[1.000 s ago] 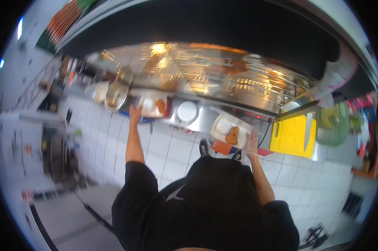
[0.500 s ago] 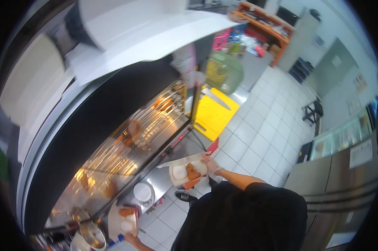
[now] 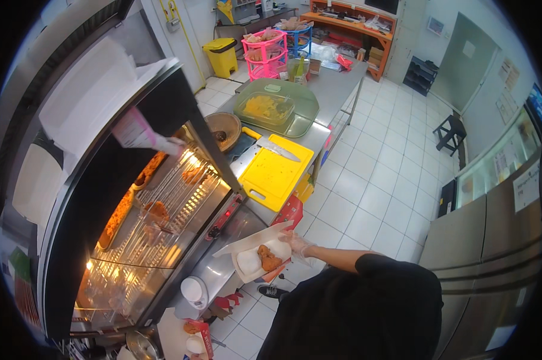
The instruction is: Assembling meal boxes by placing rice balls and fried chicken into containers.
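My right hand [image 3: 296,243], in a clear plastic glove, grips the far right side of an open paper food box [image 3: 242,275]. Inside it lie fried chicken [image 3: 269,258] and a white mound of rice [image 3: 248,261]. The box is held out beside the steel counter, its lid flap folded back. At the bottom edge a second open food box [image 3: 170,332] holds another rice mound [image 3: 195,344] and a piece of fried chicken [image 3: 191,327]. Only a sliver of what may be my left hand shows beside that box; its fingers are cut off by the frame.
A lit warming cabinet [image 3: 181,234] with wire racks and fried food stands at left. Beyond it are a yellow cutting board [image 3: 274,174] with a knife [image 3: 281,150], a green-lidded container [image 3: 304,111] and a bowl [image 3: 224,129]. A white scale [image 3: 193,291] sits nearby on the counter.
My view has swung, bringing more of the far table into sight. The right hand still holds its box. The second box and my left hand have slipped down toward the bottom edge.
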`<state>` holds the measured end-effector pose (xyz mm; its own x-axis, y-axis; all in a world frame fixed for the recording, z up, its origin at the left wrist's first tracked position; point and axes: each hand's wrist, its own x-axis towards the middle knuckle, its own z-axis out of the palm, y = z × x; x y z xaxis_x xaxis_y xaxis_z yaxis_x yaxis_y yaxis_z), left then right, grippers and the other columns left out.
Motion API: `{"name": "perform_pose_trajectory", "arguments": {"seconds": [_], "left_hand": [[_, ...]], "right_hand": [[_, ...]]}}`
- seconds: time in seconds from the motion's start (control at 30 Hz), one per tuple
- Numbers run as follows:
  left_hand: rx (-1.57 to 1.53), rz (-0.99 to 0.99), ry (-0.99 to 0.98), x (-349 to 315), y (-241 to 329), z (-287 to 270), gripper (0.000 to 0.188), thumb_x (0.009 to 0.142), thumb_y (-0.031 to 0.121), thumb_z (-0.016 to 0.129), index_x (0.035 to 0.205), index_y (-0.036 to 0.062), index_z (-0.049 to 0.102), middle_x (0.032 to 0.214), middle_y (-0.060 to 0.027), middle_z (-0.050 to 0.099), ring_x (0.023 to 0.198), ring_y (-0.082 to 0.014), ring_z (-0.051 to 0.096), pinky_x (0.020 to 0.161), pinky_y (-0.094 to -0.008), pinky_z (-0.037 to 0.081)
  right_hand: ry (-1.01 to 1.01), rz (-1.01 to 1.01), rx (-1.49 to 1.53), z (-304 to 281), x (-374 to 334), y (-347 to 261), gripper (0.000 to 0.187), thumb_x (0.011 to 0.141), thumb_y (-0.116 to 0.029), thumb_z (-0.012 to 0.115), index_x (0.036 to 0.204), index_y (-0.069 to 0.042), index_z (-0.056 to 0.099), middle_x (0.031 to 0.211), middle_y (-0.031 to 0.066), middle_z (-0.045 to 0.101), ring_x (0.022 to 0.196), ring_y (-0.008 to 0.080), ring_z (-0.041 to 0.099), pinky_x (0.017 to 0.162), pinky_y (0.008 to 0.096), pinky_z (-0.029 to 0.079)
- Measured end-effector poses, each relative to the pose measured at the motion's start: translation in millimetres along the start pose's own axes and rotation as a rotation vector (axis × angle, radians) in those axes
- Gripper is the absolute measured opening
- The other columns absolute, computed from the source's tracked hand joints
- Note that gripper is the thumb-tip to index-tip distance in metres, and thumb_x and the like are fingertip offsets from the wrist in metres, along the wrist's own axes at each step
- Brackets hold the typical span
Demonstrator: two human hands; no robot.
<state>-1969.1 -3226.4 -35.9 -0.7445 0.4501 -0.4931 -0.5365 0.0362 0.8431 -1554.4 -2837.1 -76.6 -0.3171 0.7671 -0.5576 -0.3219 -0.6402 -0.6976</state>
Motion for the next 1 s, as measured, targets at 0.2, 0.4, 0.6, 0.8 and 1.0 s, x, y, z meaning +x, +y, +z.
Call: {"name": "perform_pose_trajectory", "arguments": {"seconds": [0.2,0.4,0.6,0.8,1.0], "left_hand": [[-0.104,-0.085,-0.224,-79,-32,84,0.052,0.099,0.034,0.050,0.139,0.0023,0.042,0.132,-0.0117,0.053,0.119,-0.0247,0.056,0.097,-0.0387,0.050],[-0.098,-0.192,-0.435,-92,-104,217,0.052,0.100,0.037,0.048,0.140,0.0040,0.042,0.135,-0.0103,0.053,0.122,-0.0245,0.055,0.099,-0.0386,0.049],[0.080,-0.291,-0.513,-62,-206,408,0.058,0.104,0.049,0.036,0.142,0.0060,0.042,0.136,-0.0076,0.055,0.123,-0.0227,0.056,0.103,-0.0365,0.047],[0.051,-0.518,-0.899,-47,-268,656,0.064,0.101,0.053,0.040,0.141,0.0028,0.041,0.132,-0.0130,0.057,0.116,-0.0244,0.061,0.099,-0.0393,0.052],[0.066,-0.437,-0.895,-36,-347,922,0.061,0.103,0.050,0.040,0.137,0.0004,0.047,0.129,-0.0107,0.059,0.112,-0.0209,0.061,0.100,-0.0349,0.047]], "right_hand": [[0.022,0.056,-0.004,-123,-40,-53,0.064,0.088,-0.023,0.069,0.142,-0.001,0.042,0.132,0.0120,0.055,0.114,0.0195,0.056,0.095,0.0324,0.049],[0.225,-0.095,-0.032,-264,-90,-96,0.058,0.088,-0.025,0.066,0.138,-0.001,0.047,0.125,0.0121,0.059,0.104,0.0206,0.061,0.088,0.0313,0.051],[0.309,-0.181,0.106,-373,-92,-194,0.048,0.091,-0.027,0.058,0.130,0.001,0.054,0.119,0.0117,0.063,0.106,0.0225,0.062,0.090,0.0332,0.050],[0.488,-0.383,0.140,-471,-21,-306,0.050,0.091,-0.028,0.059,0.132,0.001,0.052,0.121,0.0114,0.062,0.110,0.0231,0.060,0.095,0.0372,0.048],[0.657,-0.497,0.365,-528,45,-437,0.046,0.092,-0.026,0.060,0.133,-0.006,0.052,0.125,0.0094,0.062,0.111,0.0241,0.061,0.097,0.0386,0.049]]}}
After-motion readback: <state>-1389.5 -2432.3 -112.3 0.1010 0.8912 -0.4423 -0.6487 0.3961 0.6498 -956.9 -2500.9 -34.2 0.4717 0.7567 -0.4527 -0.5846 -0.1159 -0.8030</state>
